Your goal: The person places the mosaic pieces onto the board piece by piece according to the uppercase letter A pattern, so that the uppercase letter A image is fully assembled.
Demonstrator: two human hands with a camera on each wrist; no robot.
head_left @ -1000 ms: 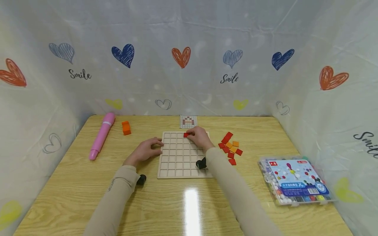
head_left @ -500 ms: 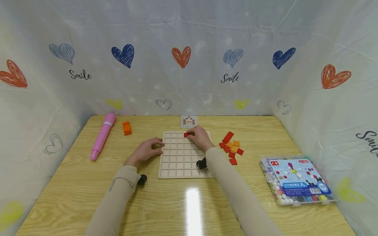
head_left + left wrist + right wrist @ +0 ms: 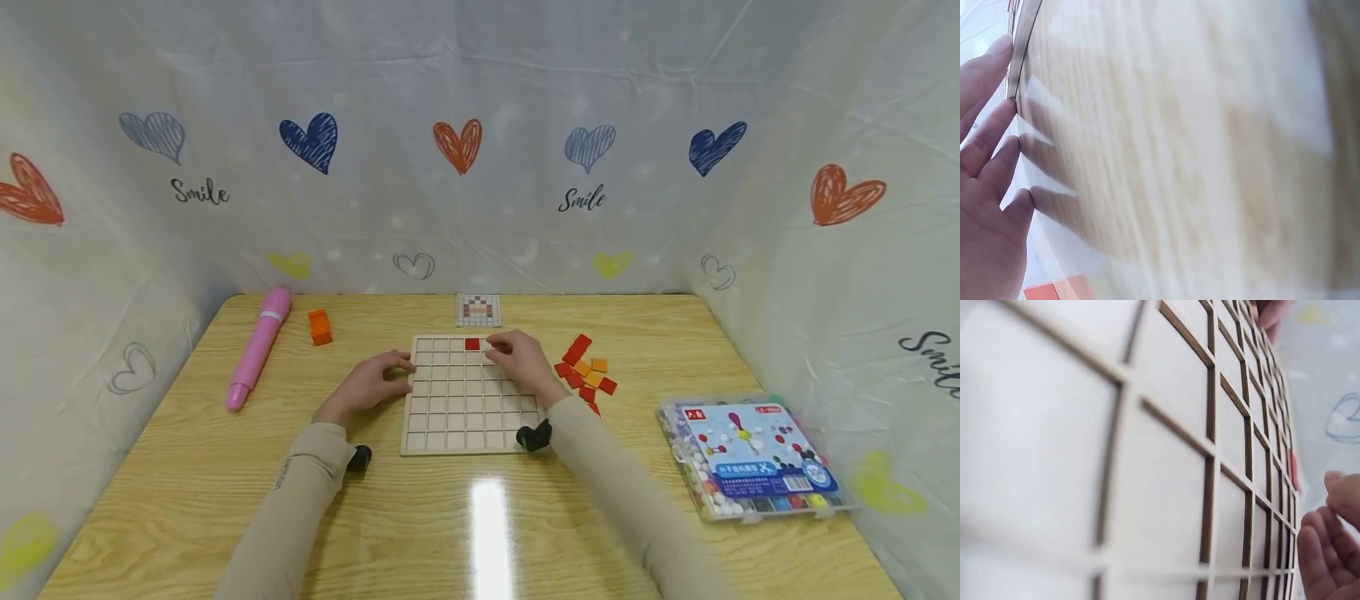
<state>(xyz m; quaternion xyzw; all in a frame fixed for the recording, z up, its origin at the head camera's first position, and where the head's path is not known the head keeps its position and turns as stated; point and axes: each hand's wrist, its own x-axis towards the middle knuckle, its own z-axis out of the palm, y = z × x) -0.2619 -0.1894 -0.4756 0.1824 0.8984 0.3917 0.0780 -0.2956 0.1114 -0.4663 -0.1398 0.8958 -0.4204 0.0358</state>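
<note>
A wooden grid board (image 3: 456, 442) lies flat on the table, with one red square tile (image 3: 472, 343) in a cell of its far row. My left hand (image 3: 369, 383) rests at the board's left edge, its fingertips touching the rim in the left wrist view. Over the board's far right part, my right hand (image 3: 519, 360) is a little right of the red tile, thumb and fingers apart and nothing between them. In the right wrist view that tile (image 3: 1294, 469) shows as a thin red sliver beyond the fingers.
Several loose red and orange tiles (image 3: 592, 379) lie right of the board. Behind it is a small pattern card (image 3: 478, 310). An orange block (image 3: 320, 327) and a pink pen-like stick (image 3: 259, 348) are at the left; a clear case of coloured beads (image 3: 753, 458) stands at the right.
My right hand has let go of the red tile, which stays in its far-row cell, and has moved a little to the right and nearer. My left hand has not moved.
</note>
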